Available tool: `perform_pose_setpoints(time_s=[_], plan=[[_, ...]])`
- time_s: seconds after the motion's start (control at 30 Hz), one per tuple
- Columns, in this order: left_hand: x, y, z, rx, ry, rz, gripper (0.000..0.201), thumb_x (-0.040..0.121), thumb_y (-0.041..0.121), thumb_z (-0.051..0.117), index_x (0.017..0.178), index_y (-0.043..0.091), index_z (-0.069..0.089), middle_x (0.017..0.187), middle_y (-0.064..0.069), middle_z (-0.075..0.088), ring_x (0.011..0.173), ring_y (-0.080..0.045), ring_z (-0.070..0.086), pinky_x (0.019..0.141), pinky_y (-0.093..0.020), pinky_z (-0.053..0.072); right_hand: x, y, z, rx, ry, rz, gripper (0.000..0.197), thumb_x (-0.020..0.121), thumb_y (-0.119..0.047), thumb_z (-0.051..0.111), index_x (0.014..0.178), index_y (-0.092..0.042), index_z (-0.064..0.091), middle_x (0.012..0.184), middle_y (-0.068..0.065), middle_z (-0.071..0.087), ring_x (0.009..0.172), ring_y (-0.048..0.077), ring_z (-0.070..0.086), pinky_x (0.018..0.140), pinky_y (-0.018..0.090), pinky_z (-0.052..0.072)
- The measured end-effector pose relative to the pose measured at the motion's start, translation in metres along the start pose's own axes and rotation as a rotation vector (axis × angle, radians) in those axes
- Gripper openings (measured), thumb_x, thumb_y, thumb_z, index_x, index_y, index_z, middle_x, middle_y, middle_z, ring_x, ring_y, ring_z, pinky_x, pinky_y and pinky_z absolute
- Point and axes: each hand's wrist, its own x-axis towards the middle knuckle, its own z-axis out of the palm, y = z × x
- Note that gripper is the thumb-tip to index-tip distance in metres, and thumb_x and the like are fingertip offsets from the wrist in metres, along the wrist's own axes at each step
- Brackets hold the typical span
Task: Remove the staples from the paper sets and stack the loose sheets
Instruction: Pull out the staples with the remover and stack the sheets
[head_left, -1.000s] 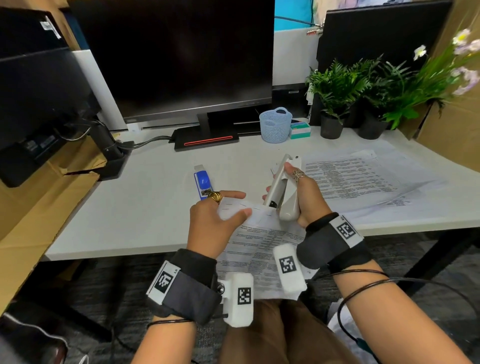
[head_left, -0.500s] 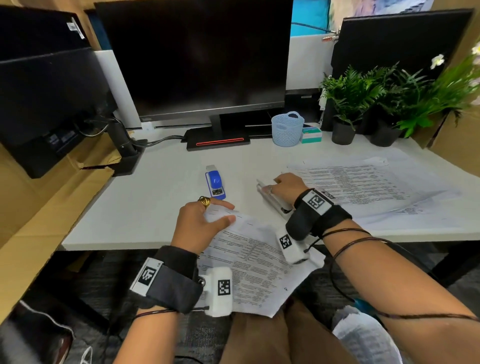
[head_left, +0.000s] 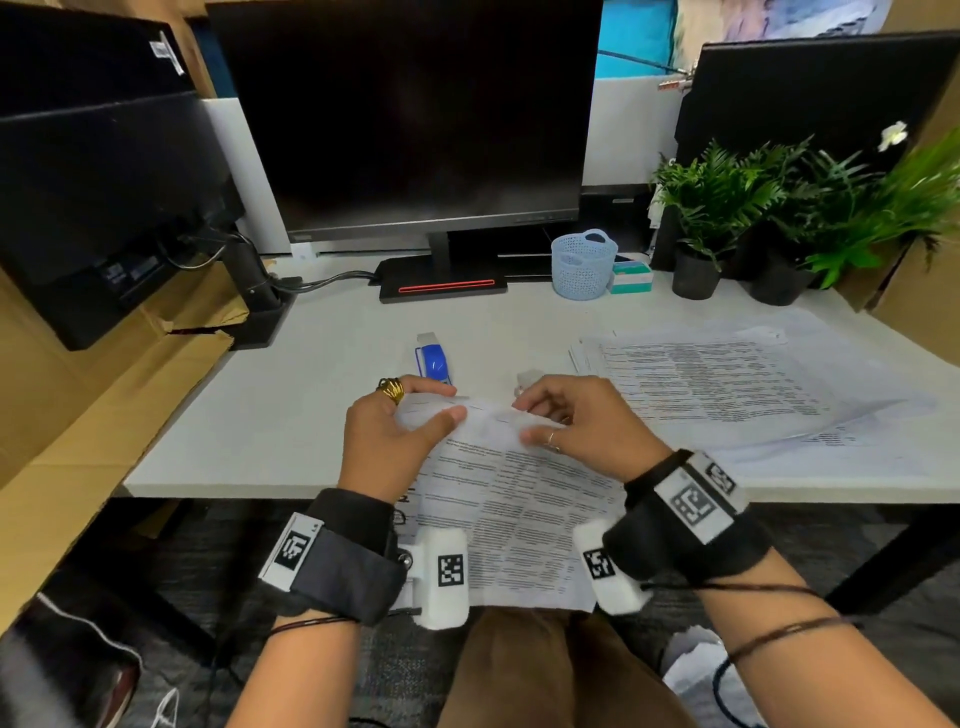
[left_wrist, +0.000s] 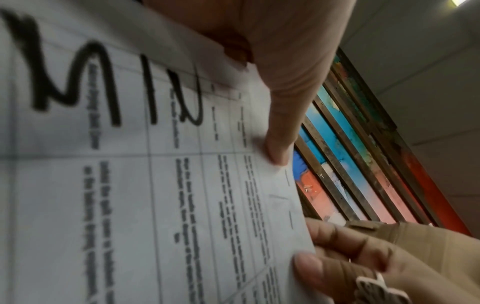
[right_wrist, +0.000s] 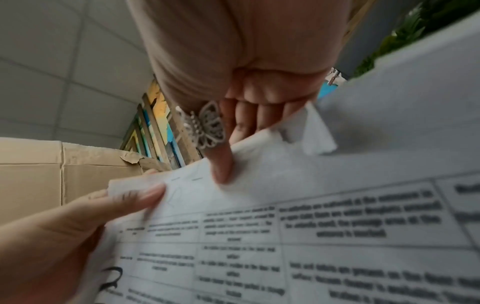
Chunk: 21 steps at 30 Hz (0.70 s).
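A printed paper set hangs over the desk's front edge onto my lap. My left hand pinches its top left corner between thumb and forefinger. My right hand pinches the top edge just beside it, and the corner there curls up. In the left wrist view the paper set fills the frame under my thumb. In the right wrist view my ringed thumb presses the paper set. A white staple remover lies on the desk, mostly hidden behind my right fingers. The stack of loose sheets lies on the right.
A blue stapler lies just beyond my left hand. At the back stand a monitor, a blue mesh basket and potted plants. Cardboard lines the left side of the white desk.
My right hand laid the white staple remover on the desk and came back to the paper's top edge. My left hand kept its pinch on the corner.
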Motion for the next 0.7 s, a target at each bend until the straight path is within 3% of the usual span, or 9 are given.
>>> perform_pose_setpoints(time_s=[0.07,0.13,0.23,0.3,0.43,0.53,0.7], plan=[[-0.004,0.002,0.003,0.041,0.018,0.049,0.018,0.069,0.018,0.081,0.072,0.029,0.067,0.084,0.012,0.07,0.086,-0.006,0.064,0.085,-0.031,0.051,-0.003,0.004,0.002,0.004,0.11,-0.026,0.029,0.073,0.0,0.075,0.08,-0.028,0.066,0.075,-0.001,0.067,0.068,0.008,0.059,0.068,0.014,0.047],[-0.008,0.004,0.004,0.234,0.034,0.177,0.02,0.069,0.027,0.081,0.07,0.035,0.063,0.085,0.017,0.068,0.089,-0.002,0.061,0.081,-0.028,0.05,-0.008,0.005,0.003,-0.057,0.176,-0.08,0.026,0.074,0.001,0.071,0.084,-0.023,0.07,0.073,-0.003,0.067,0.066,0.003,0.057,0.067,0.012,0.045],[-0.013,0.017,0.003,0.56,0.058,0.377,0.023,0.066,0.038,0.081,0.076,0.041,0.06,0.083,0.02,0.06,0.082,0.003,0.05,0.064,-0.015,0.039,-0.017,0.01,0.007,-0.228,0.295,-0.242,0.023,0.072,-0.003,0.073,0.089,-0.018,0.074,0.075,-0.002,0.069,0.07,0.011,0.061,0.069,0.028,0.052],[-0.014,0.02,0.004,0.613,0.04,0.498,0.025,0.065,0.034,0.083,0.083,0.037,0.066,0.074,0.019,0.06,0.082,-0.001,0.05,0.06,-0.016,0.039,-0.023,0.014,0.012,-0.265,0.389,-0.322,0.017,0.071,-0.01,0.074,0.085,-0.02,0.075,0.073,-0.002,0.069,0.068,0.011,0.062,0.063,0.032,0.053],[-0.021,0.01,0.014,0.573,0.053,0.658,0.016,0.066,0.015,0.083,0.074,0.024,0.071,0.073,0.012,0.064,0.073,-0.004,0.053,0.053,-0.022,0.046,-0.033,0.018,0.019,-0.3,0.566,-0.532,0.01,0.074,-0.013,0.066,0.076,-0.018,0.075,0.069,-0.003,0.065,0.068,0.009,0.058,0.056,0.027,0.047],[-0.027,0.0,0.016,0.466,0.122,0.763,0.013,0.068,0.002,0.075,0.071,0.014,0.071,0.075,0.006,0.065,0.07,-0.011,0.058,0.054,-0.03,0.048,-0.04,0.021,0.017,-0.375,0.63,-0.699,0.01,0.075,-0.002,0.071,0.075,-0.011,0.075,0.07,0.0,0.065,0.068,0.014,0.059,0.055,0.027,0.048],[-0.028,-0.001,0.013,0.327,0.127,0.916,0.017,0.067,-0.01,0.073,0.071,0.006,0.069,0.08,-0.002,0.066,0.071,-0.018,0.062,0.06,-0.029,0.05,-0.046,0.022,0.015,-0.383,0.709,-0.78,0.014,0.07,0.006,0.076,0.078,-0.005,0.076,0.074,0.007,0.067,0.071,0.016,0.059,0.06,0.022,0.048]])
